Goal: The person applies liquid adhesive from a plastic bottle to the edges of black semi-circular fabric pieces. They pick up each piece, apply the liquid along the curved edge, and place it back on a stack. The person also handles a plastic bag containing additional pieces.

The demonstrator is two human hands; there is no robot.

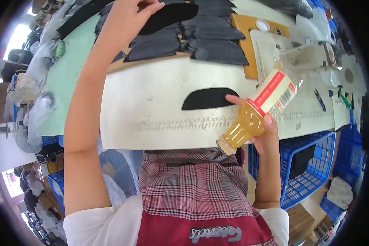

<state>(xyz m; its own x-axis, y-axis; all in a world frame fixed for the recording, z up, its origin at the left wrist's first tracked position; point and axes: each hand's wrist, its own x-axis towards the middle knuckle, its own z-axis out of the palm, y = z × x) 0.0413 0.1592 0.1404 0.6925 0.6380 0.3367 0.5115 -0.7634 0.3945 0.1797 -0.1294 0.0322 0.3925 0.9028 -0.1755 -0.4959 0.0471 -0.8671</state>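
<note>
My right hand (pixel 267 135) is wrapped round a clear plastic bottle (pixel 250 119) of yellow liquid with a red and cream label. The bottle is tilted, its neck pointing down to the left near the table's front edge. Whether a cap is on it, I cannot tell. Beside my right fingertip, a black half-oval piece of fabric (pixel 205 99) lies flat on the white table. At the far side, my left hand (pixel 140 9) has thumb and fingers closed at the edge of another black fabric piece (pixel 172 17), above stacked dark pieces. The picture's top edge cuts off part of that hand.
Several rows of stacked dark curved pieces (pixel 215 51) fill the table's far side. A printed ruler (pixel 172 124) runs along the front. At the right are a sewing machine (pixel 307 56), thread snips (pixel 320 99) and a blue crate (pixel 307 172) below. Plastic bags (pixel 39 119) hang at the left.
</note>
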